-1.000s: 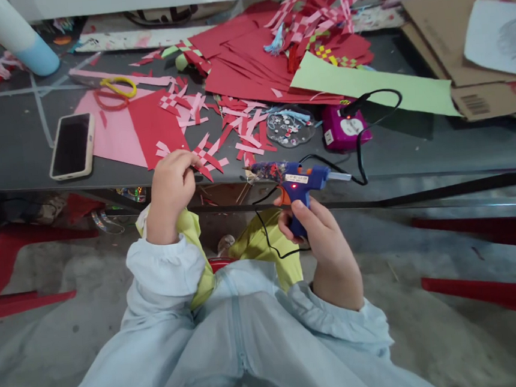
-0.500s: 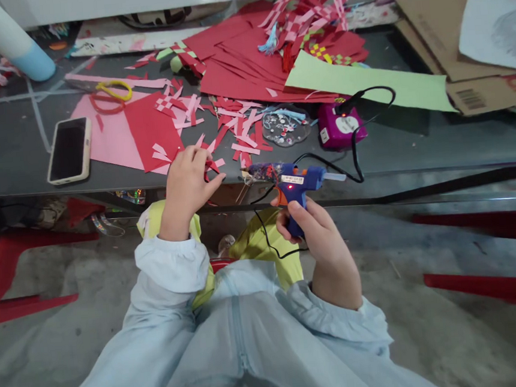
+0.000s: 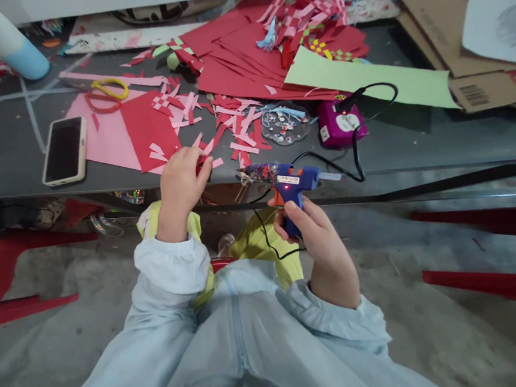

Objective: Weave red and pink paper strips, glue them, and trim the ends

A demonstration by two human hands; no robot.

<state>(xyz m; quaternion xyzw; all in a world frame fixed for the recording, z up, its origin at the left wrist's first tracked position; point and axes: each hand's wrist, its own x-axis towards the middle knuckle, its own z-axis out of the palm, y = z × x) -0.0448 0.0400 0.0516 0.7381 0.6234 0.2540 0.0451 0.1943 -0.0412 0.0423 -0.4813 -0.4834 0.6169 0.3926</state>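
My right hand (image 3: 308,225) is wrapped round the handle of a blue hot glue gun (image 3: 293,179), its red light lit. The gun points left at the table's front edge, with a glue stick (image 3: 329,176) out of its back. My left hand (image 3: 181,185) rests at the front edge, thumb and fingers drawn together on a small red paper piece (image 3: 200,162) that they mostly hide. Beside the fingers lie loose pink and red paper strips (image 3: 243,139) and a red paper sheet (image 3: 148,128) over a pink sheet (image 3: 104,138).
A phone (image 3: 64,151) and scissors (image 3: 107,93) lie left. Behind are stacked red sheets (image 3: 233,63), woven strips (image 3: 300,12) and a green sheet (image 3: 365,78). The black cord runs by a purple box (image 3: 341,124) and a dish of beads (image 3: 285,123). Cardboard (image 3: 447,32) lies right.
My left thumb has drawn in toward the fingers, closing on the red paper piece. My right hand with the glue gun has barely shifted.
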